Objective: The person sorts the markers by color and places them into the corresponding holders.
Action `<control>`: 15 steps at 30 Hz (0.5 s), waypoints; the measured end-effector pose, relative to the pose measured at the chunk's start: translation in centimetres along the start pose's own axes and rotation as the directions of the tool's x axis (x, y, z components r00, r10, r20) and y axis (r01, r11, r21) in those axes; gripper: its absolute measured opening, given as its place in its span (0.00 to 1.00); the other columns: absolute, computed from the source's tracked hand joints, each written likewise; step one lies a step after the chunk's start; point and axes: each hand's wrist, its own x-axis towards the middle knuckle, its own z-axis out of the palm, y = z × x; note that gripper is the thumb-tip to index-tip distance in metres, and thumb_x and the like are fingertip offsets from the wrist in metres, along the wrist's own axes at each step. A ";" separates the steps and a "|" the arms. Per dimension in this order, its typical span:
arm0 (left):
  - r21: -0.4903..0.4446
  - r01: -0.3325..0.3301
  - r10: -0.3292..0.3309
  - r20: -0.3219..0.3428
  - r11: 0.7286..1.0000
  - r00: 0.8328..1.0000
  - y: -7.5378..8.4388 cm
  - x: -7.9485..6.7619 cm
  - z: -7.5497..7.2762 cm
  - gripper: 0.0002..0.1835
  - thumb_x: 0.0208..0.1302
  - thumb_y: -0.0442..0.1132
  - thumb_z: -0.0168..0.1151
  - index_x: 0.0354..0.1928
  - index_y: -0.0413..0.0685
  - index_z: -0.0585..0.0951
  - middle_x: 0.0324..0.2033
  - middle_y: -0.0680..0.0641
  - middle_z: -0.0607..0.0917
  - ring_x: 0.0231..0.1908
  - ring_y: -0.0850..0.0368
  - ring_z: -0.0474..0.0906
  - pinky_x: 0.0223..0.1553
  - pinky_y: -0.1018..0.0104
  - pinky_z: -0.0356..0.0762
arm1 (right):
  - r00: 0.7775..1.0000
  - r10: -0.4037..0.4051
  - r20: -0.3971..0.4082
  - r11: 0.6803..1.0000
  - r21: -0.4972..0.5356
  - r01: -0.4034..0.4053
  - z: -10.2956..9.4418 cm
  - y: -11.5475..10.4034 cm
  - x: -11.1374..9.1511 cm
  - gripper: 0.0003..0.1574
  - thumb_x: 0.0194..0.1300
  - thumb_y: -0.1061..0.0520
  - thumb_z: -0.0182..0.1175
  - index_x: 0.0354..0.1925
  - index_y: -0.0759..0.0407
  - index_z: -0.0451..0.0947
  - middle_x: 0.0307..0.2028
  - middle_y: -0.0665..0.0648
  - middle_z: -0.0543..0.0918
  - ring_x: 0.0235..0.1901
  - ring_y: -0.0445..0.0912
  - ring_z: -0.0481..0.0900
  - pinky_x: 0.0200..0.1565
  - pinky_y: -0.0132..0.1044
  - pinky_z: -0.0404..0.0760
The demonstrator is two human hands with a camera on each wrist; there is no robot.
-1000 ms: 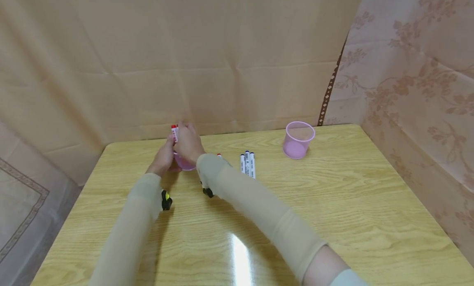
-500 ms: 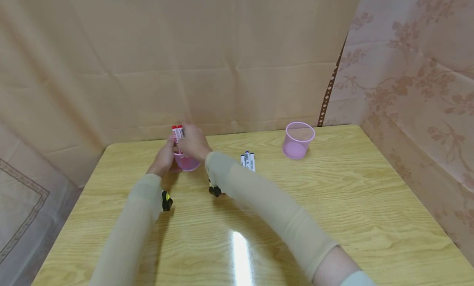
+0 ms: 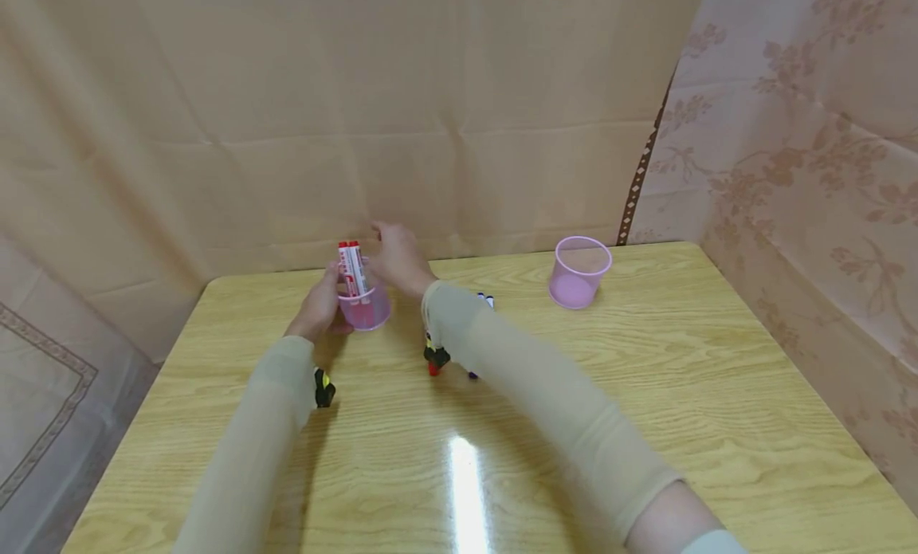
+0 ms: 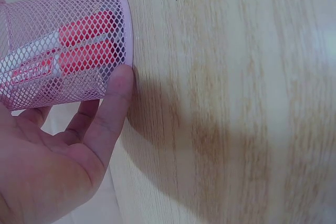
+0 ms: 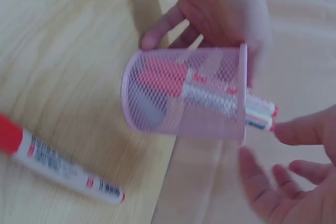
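My left hand (image 3: 318, 307) holds a pink mesh pen cup (image 3: 376, 312) by its side; in the left wrist view the fingers curve along the mesh, one fingertip near the base. Two markers (image 3: 353, 269) with red ends stand in that cup, leaning together, their red caps (image 4: 86, 56) at the bottom. The right hand (image 3: 403, 259) is just beyond and right of the cup's rim, fingers apart, with nothing between them. In the right wrist view its fingertips lie close to the markers' upper ends.
Another red marker (image 5: 68, 169) lies on the wooden table (image 3: 645, 394), mostly behind my right wrist in the head view. Beside it are blue-capped markers (image 3: 490, 301), partly covered by the right sleeve. A second pink mesh cup (image 3: 574, 291) stands at the back right, near the curtain (image 3: 445, 123).
My right hand has let go of a red marker at the left cup and drawn back to the right. Two markers now show upright in that cup. The left hand has stayed in place.
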 end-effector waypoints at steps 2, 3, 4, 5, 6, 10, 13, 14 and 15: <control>0.005 0.001 -0.001 -0.002 1.000 1.000 0.1 0.0 0.0 0.48 0.61 0.75 0.18 0.72 0.50 0.56 0.63 0.37 0.64 0.58 0.38 0.64 0.45 0.46 0.77 | 1.000 0.006 0.028 0.995 -0.100 -0.003 -0.5 0.6 -0.1 0.44 0.56 0.56 0.68 0.68 0.63 0.62 0.62 0.59 0.72 0.60 0.50 0.69 0.61 0.39 0.68; 0.010 -0.001 0.001 0.000 1.000 1.000 0.1 0.0 0.0 0.48 0.61 0.75 0.18 0.72 0.50 0.55 0.64 0.37 0.64 0.59 0.38 0.63 0.46 0.46 0.77 | 0.999 0.015 0.048 0.990 -0.144 -0.008 -0.7 0.9 -0.1 0.45 0.56 0.55 0.67 0.68 0.63 0.61 0.63 0.58 0.70 0.62 0.51 0.67 0.63 0.40 0.65; 0.009 -0.002 0.002 -0.001 1.000 1.000 0.1 -0.1 0.1 0.48 0.61 0.75 0.18 0.72 0.50 0.55 0.64 0.37 0.63 0.59 0.38 0.63 0.46 0.46 0.77 | 0.997 0.031 0.069 0.984 -0.177 -0.018 -0.9 1.2 -0.2 0.46 0.56 0.55 0.67 0.69 0.62 0.59 0.64 0.58 0.69 0.64 0.51 0.65 0.64 0.41 0.64; 0.009 -0.004 0.004 -0.002 1.000 1.000 0.1 -0.1 0.1 0.48 0.61 0.75 0.18 0.72 0.49 0.55 0.65 0.36 0.63 0.60 0.37 0.62 0.46 0.46 0.77 | 0.995 0.046 0.090 0.978 -0.208 -0.027 -1.0 1.6 -0.3 0.46 0.55 0.54 0.67 0.68 0.62 0.60 0.64 0.57 0.68 0.64 0.51 0.64 0.64 0.42 0.64; 0.008 -0.004 0.004 -0.005 1.000 1.000 0.1 -0.2 0.1 0.48 0.61 0.75 0.18 0.72 0.50 0.55 0.65 0.37 0.63 0.60 0.38 0.62 0.46 0.46 0.77 | 0.992 0.066 0.108 0.973 -0.227 -0.040 -1.2 2.0 -0.4 0.44 0.55 0.54 0.66 0.67 0.62 0.61 0.64 0.57 0.69 0.63 0.51 0.64 0.63 0.42 0.65; 0.008 -0.003 0.003 -0.004 1.000 1.000 0.2 -0.3 0.2 0.49 0.60 0.76 0.18 0.73 0.50 0.54 0.65 0.37 0.62 0.61 0.37 0.61 0.47 0.45 0.76 | 0.980 0.121 0.155 0.965 -0.252 -0.080 -1.3 3.4 -0.7 0.32 0.53 0.54 0.69 0.54 0.61 0.71 0.54 0.55 0.74 0.54 0.49 0.69 0.55 0.42 0.73; 0.009 0.004 -0.004 -0.003 1.000 1.000 0.2 -0.4 0.1 0.49 0.60 0.76 0.18 0.73 0.51 0.54 0.65 0.37 0.62 0.60 0.38 0.61 0.48 0.45 0.76 | 0.960 0.171 0.223 0.961 -0.253 -0.113 -1.3 4.2 -1.0 0.24 0.52 0.51 0.72 0.42 0.60 0.74 0.45 0.56 0.76 0.43 0.49 0.75 0.42 0.40 0.80; 0.010 0.005 -0.005 -0.002 1.000 1.000 0.2 -0.4 0.1 0.49 0.60 0.76 0.18 0.73 0.51 0.53 0.65 0.38 0.62 0.60 0.38 0.61 0.48 0.45 0.76 | 0.948 0.196 0.250 0.957 -0.258 -0.130 -1.3 4.3 -1.1 0.24 0.51 0.49 0.73 0.40 0.59 0.74 0.43 0.55 0.75 0.40 0.49 0.75 0.38 0.40 0.81; 0.011 0.005 -0.005 -0.001 1.000 1.000 0.2 -0.4 0.1 0.49 0.60 0.76 0.18 0.73 0.51 0.53 0.65 0.38 0.62 0.60 0.38 0.61 0.48 0.45 0.76 | 0.934 0.220 0.281 0.952 -0.270 -0.143 -1.3 4.5 -1.3 0.24 0.51 0.48 0.73 0.39 0.58 0.73 0.41 0.55 0.75 0.37 0.49 0.76 0.33 0.39 0.81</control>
